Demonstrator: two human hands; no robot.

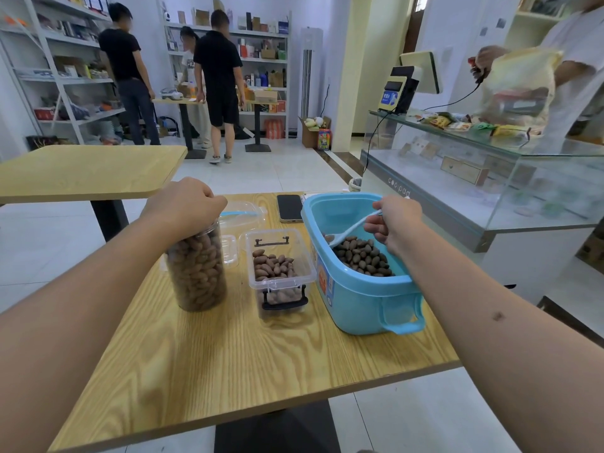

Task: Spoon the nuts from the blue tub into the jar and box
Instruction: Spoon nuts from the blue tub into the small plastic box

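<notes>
A blue tub stands at the right of the wooden table, with brown nuts heaped in its near half. My right hand grips a white spoon whose bowl dips into those nuts. A clear round jar, nearly full of nuts, stands at the left; my left hand curls over its top. Between jar and tub sits a clear box with black latches, partly filled with nuts.
Clear lids lie behind the jar and a phone lies behind the box. A second table stands at the far left, a glass counter at the right. People stand by the shelves beyond.
</notes>
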